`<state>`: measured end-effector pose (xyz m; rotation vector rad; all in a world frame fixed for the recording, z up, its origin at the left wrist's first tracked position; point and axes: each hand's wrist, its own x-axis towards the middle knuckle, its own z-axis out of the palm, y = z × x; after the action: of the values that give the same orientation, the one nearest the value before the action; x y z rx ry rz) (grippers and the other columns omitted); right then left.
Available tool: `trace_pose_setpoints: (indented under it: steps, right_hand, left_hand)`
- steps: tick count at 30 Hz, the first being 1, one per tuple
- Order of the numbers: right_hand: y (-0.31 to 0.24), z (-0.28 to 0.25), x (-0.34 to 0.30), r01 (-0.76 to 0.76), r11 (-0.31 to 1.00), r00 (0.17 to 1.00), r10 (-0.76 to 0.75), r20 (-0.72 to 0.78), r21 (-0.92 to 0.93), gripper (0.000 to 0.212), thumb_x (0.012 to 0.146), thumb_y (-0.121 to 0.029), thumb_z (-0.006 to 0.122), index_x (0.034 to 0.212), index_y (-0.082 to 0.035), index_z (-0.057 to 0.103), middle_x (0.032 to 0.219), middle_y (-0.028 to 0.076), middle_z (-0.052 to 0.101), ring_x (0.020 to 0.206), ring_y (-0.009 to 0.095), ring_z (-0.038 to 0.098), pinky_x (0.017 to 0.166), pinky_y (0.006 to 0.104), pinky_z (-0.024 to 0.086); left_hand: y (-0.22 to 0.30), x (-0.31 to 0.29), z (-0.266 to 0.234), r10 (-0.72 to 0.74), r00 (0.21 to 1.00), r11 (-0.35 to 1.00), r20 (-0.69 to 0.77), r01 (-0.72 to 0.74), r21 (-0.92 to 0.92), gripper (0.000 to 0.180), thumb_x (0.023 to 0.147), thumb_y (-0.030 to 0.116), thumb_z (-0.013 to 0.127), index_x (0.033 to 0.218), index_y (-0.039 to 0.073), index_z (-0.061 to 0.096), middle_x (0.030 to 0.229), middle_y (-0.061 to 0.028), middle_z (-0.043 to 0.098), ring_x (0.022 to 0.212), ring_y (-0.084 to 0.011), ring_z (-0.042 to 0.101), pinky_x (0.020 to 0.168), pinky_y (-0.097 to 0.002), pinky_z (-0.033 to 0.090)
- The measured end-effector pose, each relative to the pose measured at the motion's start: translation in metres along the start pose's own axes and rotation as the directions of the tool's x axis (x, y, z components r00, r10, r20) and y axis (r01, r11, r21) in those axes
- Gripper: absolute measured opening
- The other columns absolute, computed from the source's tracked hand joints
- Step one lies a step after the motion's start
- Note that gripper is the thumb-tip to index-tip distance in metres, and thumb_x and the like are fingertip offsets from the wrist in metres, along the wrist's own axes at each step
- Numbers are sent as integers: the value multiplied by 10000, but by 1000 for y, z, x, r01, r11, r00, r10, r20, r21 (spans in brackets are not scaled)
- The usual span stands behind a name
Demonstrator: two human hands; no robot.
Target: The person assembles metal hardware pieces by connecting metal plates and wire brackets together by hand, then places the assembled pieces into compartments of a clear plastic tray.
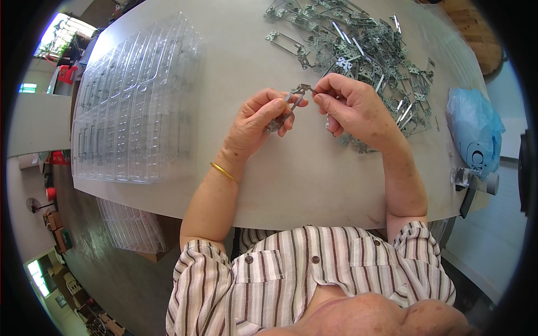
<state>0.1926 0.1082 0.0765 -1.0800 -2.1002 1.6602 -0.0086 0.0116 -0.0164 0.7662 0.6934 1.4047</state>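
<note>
A thin grey metal bracket [301, 89], long and narrow with shaped ends, is held above the table in front of me. My left hand [259, 116] is closed round its lower part, thumb and fingers pinching it. At the upper end, my right hand [358, 109] is closed too, thumb and forefinger pinched at the bracket's tip. The fingers hide part of the bracket. Just beyond my right hand lies a large loose pile of similar metal brackets [367, 47], tangled together.
Stacked clear plastic trays [134, 106] with metal parts in their slots stand on the table's left. More clear trays [131, 227] sit below the table edge. At the right are a blue plastic bag [475, 129] and a clear bottle [473, 180] lying on its side.
</note>
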Motion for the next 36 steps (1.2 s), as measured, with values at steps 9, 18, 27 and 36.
trace_pose_setpoints:
  steps: [9,18,27,36]
  right_hand:
    - [-1,-1,-1,9,995,999,-12,-32,-94,158,972,-81,586,1088,26,590,779,5,603,623,60,611,532,219,521]
    - [7,-9,2,5,995,990,-18,141,95,249,965,-54,528,1185,52,574,840,49,651,675,94,665,611,249,572]
    - [10,-18,13,-169,971,954,118,275,168,227,1017,-223,546,1037,-4,603,776,71,697,580,111,667,493,228,536]
    - [19,-13,17,43,995,999,-45,-19,-91,238,1008,-248,571,952,-19,597,659,21,626,549,70,600,466,220,458]
  left_hand:
    - [1,0,2,36,999,980,11,-38,193,177,1018,166,567,962,30,665,1090,-159,691,719,-66,580,612,-226,490]
    - [2,-3,6,-26,999,960,38,14,280,188,999,163,587,970,5,684,888,-55,684,702,-57,557,636,-219,472]
    - [4,-3,6,-93,992,954,86,63,294,186,992,172,601,975,9,689,831,-31,661,697,-69,560,635,-231,471]
    - [0,-4,6,-128,971,965,204,74,252,201,1001,182,587,1001,9,690,994,-115,715,705,-84,584,613,-231,480]
